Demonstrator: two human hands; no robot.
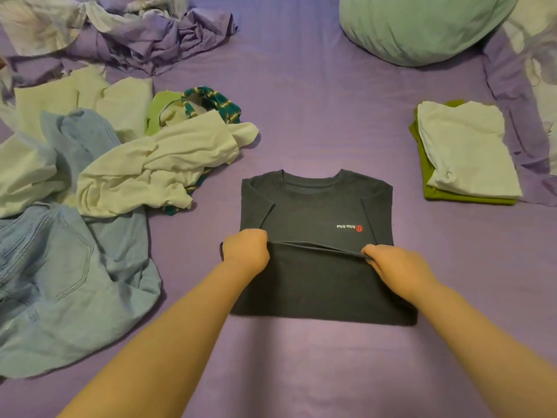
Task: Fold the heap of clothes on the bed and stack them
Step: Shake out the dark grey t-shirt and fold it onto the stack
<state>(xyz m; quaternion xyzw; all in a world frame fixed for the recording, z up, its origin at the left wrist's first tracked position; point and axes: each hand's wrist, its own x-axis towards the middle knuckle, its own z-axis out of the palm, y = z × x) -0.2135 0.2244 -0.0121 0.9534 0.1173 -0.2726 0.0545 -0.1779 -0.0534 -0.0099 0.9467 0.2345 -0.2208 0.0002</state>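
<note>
A dark navy T-shirt (316,206) lies in the middle of the purple bed (301,116), collar away from me, sleeves folded in. Its lower half is doubled up over the chest. My left hand (245,248) grips the left end of that folded hem and my right hand (391,263) pinches the right end. A heap of unfolded clothes (144,167) sprawls at the left: white tops, light blue jeans (60,267), a green piece and a teal striped one. At the right a folded white garment (467,149) lies stacked on a folded green one (434,196).
A mint green pillow (422,25) sits at the far right. Crumpled purple and white bedding (150,34) is bunched at the far left. Bare purple sheet stretches between the shirt and the stack, and in front of me.
</note>
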